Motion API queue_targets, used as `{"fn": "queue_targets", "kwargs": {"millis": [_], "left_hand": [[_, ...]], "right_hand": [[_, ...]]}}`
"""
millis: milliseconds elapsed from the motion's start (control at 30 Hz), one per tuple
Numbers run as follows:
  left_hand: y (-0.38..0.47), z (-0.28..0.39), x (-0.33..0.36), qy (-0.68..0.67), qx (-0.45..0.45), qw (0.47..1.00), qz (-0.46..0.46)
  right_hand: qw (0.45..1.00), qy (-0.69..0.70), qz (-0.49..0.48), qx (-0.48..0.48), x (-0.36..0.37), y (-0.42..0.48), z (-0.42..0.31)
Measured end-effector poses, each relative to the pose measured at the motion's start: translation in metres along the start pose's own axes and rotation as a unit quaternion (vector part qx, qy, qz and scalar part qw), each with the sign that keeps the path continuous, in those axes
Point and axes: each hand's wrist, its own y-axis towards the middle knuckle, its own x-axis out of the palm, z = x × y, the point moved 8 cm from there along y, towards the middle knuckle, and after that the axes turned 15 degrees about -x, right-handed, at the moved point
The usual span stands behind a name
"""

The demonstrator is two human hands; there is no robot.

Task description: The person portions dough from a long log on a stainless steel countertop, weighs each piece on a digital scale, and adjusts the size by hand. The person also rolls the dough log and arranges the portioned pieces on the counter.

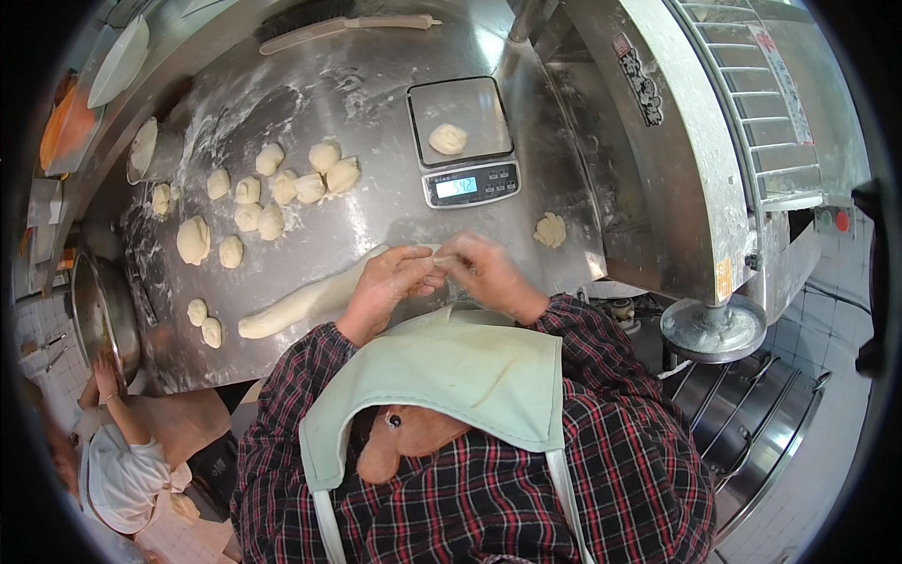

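Observation:
A long dough rope point(299, 307) lies slanting across the steel worktable before me. My left hand point(398, 278) grips its right end, the fingers wrapped over the dough. At that same end my right hand point(486, 271), blurred by motion, has thumb and fingers pinched together on the dough. Beyond my hands stands a digital kitchen scale point(471, 189) with its display lit. One dough ball point(448, 139) rests on its weighing plate. To the left sit several dough pieces point(284, 187), some touching one another. A flattened dough scrap point(550, 230) lies right of the scale.
A floured steel worktable point(384, 106) carries a bench brush point(345, 28) at its back edge. A clear container of flour point(151, 151) stands left. Steel machinery point(676, 155) borders the right side. At lower left, another person point(127, 458) reaches to a metal bowl point(106, 310).

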Motion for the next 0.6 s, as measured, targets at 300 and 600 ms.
{"fn": "queue_targets", "kwargs": {"millis": [300, 600], "left_hand": [[0.009, -0.004, -0.013, 0.012, 0.017, 0.999, 0.027], [-0.003, -0.012, -0.039, -0.003, 0.038, 0.996, 0.083]], "right_hand": [[0.941, -0.312, 0.093, 0.093, -0.115, -0.069, 0.065], [0.954, -0.281, 0.062, 0.085, -0.118, 0.010, 0.062]]}}
